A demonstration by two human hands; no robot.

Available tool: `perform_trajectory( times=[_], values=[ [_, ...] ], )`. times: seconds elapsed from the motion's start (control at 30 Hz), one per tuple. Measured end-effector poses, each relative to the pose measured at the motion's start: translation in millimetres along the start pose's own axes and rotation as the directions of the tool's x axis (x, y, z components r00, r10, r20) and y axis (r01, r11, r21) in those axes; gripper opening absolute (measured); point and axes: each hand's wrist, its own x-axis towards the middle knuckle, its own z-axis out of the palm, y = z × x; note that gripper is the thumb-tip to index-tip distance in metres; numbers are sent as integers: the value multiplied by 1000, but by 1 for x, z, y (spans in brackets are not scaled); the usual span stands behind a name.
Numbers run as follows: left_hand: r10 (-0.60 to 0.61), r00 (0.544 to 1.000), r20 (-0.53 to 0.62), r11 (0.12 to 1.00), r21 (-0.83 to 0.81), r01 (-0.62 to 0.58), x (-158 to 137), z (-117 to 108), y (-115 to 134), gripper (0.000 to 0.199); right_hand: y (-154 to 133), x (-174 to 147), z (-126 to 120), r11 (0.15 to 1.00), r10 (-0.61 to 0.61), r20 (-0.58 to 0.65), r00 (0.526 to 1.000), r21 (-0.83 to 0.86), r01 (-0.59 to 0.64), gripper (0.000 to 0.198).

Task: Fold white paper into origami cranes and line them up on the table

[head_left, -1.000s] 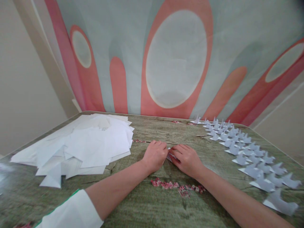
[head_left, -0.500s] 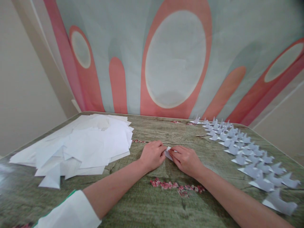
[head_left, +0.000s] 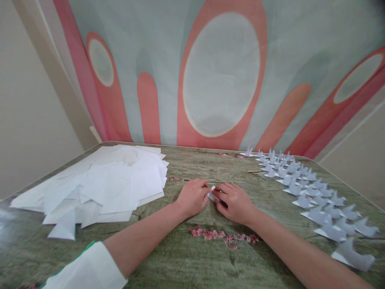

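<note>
A small folded piece of white paper (head_left: 212, 195) lies between my hands at the middle of the table. My left hand (head_left: 194, 196) pinches its left end, fingers curled and closed. From the other side my right hand (head_left: 234, 202) grips it between thumb and fingers. Both hands rest low over the tabletop, and the fingers hide much of the paper, so its exact folded shape cannot be made out.
On the left spreads a heap of loose white paper sheets (head_left: 120, 184), with a folded paper piece (head_left: 63, 225) at its near edge. Rows of several folded paper birds (head_left: 319, 214) stand along the right. The wood-patterned table (head_left: 180, 261) meets a printed backdrop (head_left: 168, 48) behind.
The fingers of my right hand have shifted slightly on the paper, whose visible part has turned a little and looks narrower. My left hand stays nearly still.
</note>
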Motion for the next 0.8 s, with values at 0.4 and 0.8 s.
perform_trajectory(
  times=[0.4, 0.8],
  values=[
    [65, 998, 26, 998, -19, -64, -1, 6, -3, 29, -5, 1, -15, 999, -27, 106, 994, 26, 25, 28],
    [50, 999, 19, 999, -22, -49, 2, 8, -8, 29, -2, 0, -27, 996, -84, 194, 977, 52, 76, 37]
  ],
)
